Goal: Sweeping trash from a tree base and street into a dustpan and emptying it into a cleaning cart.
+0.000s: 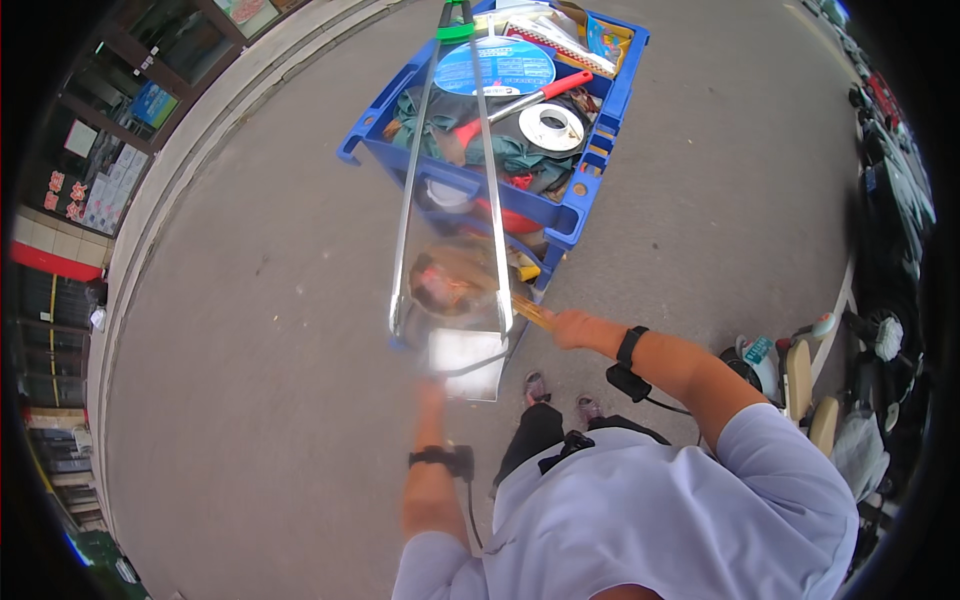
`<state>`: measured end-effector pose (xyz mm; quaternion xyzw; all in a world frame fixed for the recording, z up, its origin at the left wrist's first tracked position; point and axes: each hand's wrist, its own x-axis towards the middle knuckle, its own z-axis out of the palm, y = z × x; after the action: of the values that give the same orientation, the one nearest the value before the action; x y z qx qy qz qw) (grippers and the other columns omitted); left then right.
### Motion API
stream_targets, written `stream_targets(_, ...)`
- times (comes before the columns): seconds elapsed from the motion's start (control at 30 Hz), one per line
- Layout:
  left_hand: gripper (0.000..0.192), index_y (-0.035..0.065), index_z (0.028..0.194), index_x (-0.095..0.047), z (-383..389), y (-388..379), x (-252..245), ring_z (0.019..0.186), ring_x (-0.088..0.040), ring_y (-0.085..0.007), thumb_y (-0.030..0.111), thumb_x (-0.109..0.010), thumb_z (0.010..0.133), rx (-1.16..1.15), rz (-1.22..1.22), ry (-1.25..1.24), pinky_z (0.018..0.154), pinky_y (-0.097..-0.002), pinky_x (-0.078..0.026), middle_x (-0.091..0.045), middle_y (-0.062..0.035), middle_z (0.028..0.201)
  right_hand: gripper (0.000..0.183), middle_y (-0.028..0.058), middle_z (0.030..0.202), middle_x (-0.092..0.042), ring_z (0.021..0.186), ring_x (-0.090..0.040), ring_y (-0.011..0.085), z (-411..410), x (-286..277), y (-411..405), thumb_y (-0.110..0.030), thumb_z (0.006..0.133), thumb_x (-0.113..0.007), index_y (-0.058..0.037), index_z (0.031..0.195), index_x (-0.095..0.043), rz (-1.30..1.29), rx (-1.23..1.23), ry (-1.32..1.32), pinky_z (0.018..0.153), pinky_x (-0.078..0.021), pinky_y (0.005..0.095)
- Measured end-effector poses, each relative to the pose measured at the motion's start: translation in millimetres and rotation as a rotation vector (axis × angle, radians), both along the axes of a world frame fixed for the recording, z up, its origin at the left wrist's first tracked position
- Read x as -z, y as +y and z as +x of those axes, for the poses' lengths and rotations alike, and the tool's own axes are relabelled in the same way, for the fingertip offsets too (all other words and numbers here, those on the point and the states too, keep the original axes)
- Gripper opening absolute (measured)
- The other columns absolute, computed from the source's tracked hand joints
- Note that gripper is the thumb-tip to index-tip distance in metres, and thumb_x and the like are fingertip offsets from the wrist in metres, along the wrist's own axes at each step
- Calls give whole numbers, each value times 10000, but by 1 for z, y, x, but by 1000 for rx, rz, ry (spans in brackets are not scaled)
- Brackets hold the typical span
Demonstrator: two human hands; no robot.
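My right hand (571,328) is closed around a brown stick-like handle (531,310), which leads to a blurred brownish head (450,283) at the near end of a blue plastic cart (517,196). Motion blurs my left hand (431,391), beside a curved grey bar (472,367) and a bright white panel (472,384); its grip cannot be made out. Two long metal rods (411,202) rise over the cart to a green top piece (455,32). In the cart's upper basket are dark green cloth (502,154), a white ring-shaped roll (534,135) and a red-gripped metal tool (517,107).
A round blue-and-white printed panel (495,64) and boxes (559,41) fill the basket's far end. Parked scooters (799,375) line the right. A kerb (161,176) and shopfronts (112,112) curve along the left. Grey pavement (285,390) lies between.
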<state>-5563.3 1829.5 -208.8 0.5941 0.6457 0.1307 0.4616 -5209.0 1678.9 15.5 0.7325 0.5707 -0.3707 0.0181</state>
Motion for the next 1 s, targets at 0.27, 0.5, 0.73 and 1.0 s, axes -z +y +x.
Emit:
stream_targets(0.27,98,55,764,-508,-33,35,-5,636,-419,-88,121,-557,818,43,132,-174,577,-245,-345,-490,16,698,154,151,742,-614,708,-610,298,-50,20,85,-93,660,-566,-5,772,-625,146,-254,-30,521,-477,396)
stream_targets(0.5,306,-16,1035,-547,40,33,-36,833,-570,-197,199,-547,816,4,-211,-354,716,-322,-464,-599,-122,939,367,172,720,-611,686,-606,332,-27,28,43,-122,590,-649,-21,931,-558,108,85,131,533,-452,441)
stream_targets(0.73,289,2,1015,-558,177,16,-89,851,-566,-196,217,-526,823,315,-256,-235,737,-336,-456,-600,-121,932,589,224,758,-574,708,-574,403,6,-46,-78,-147,772,-481,-153,1305,-230,138,230,70,606,-441,490)
stream_targets(1.0,277,24,992,-571,260,-8,-123,873,-562,-194,238,-501,831,608,-203,-144,762,-352,-447,-600,-120,924,580,206,832,-581,760,-563,404,46,-14,-162,-187,797,-479,-217,1324,-239,106,228,90,658,-429,475)
